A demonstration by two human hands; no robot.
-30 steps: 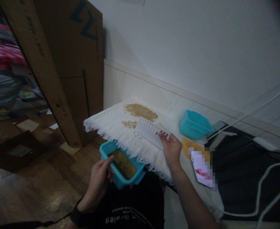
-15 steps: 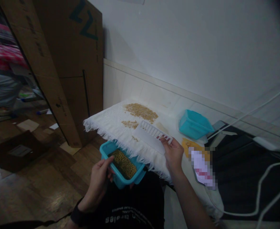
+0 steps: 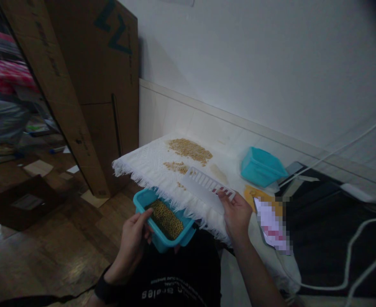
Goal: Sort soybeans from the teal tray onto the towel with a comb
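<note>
We saw the left hand [image 3: 133, 243] gripping a turquoise tub [image 3: 162, 221] by its near-left rim, thumb over the edge and fingers curled beneath, so that grip was closed on the tub. The tub sat just below the near edge of the table, under the fringe of a white cloth [image 3: 149, 164] that covered the table's left end, and it was partly filled with yellowish beans [image 3: 166, 219]. The right hand [image 3: 237, 213] pinched the near-right end of a white slotted scraper [image 3: 203, 187], thumb on top and fingers under it; the scraper lay tilted across the cloth close to the near edge, just above the tub. A few loose beans lay on the cloth just beyond the scraper, and a larger heap of beans [image 3: 189, 150] lay nearer the far edge by the wall. Toward the right, a second turquoise tub [image 3: 261, 167] stood tilted on the table, with a yellow sheet [image 3: 250, 194] in front of it. A tall cardboard box [image 3: 88, 85] stood past the table's left end.
</note>
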